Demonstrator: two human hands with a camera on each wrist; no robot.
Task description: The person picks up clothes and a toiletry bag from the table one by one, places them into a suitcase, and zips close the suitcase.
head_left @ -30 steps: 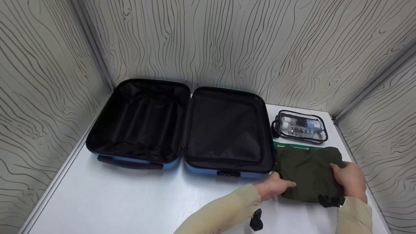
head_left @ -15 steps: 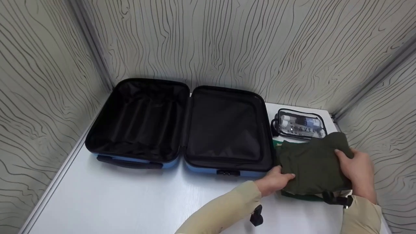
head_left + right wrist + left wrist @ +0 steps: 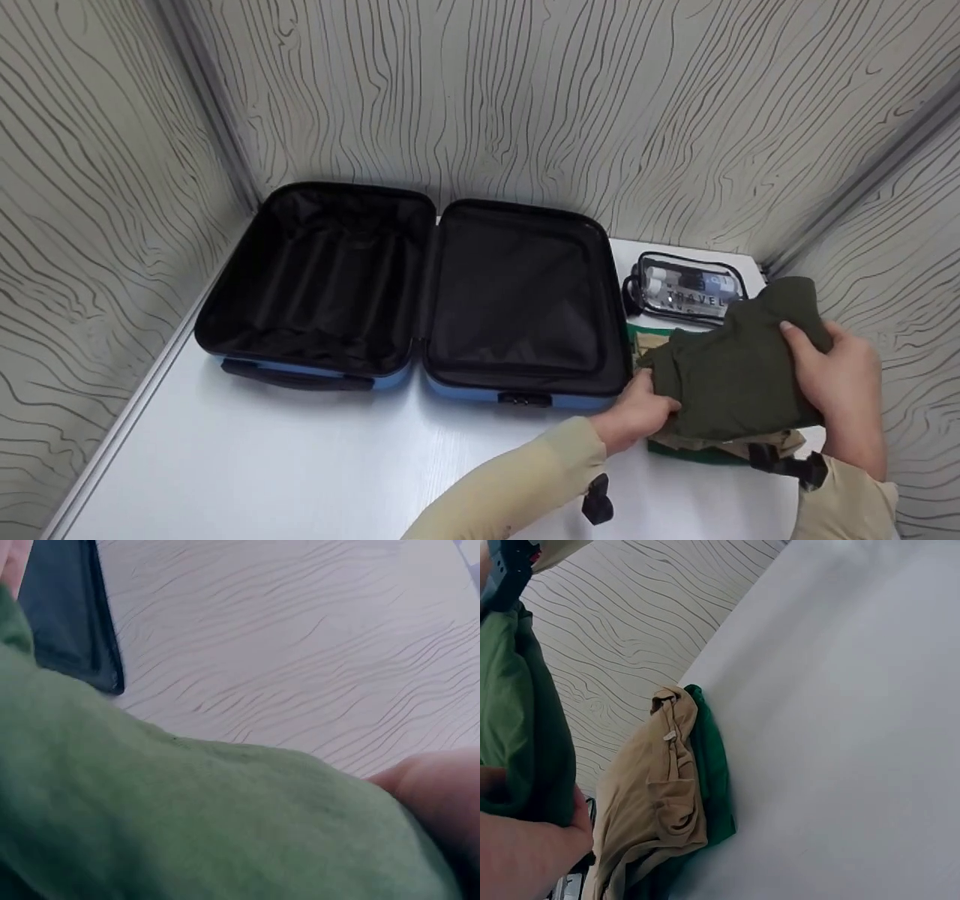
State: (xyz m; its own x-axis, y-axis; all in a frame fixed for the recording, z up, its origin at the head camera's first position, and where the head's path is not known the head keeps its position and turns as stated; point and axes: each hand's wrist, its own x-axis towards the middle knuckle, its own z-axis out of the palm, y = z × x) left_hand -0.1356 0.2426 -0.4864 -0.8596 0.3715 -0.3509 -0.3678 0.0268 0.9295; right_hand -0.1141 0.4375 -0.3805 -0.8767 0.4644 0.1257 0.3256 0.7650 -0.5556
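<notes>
A folded dark green garment is held between both hands at the right, raised over a small clothes pile. My left hand pinches its left edge, thumb on top. At its right side my right hand grips it, thumb over the cloth and the other fingers hidden beneath. Under it lies a folded tan garment with a pocket and seam showing. A bright green folded cloth is lowest on the white table. In the right wrist view the dark green garment fills the lower part.
An open blue suitcase with black lining lies left of the pile, its deeper half farther left. A clear travel pouch with bottles stands behind the clothes. Wood-grain patterned walls enclose the back and sides.
The dark green garment has come up off the pile and shifted right with both hands, its right side rising most. The tan garment beneath has come into view.
</notes>
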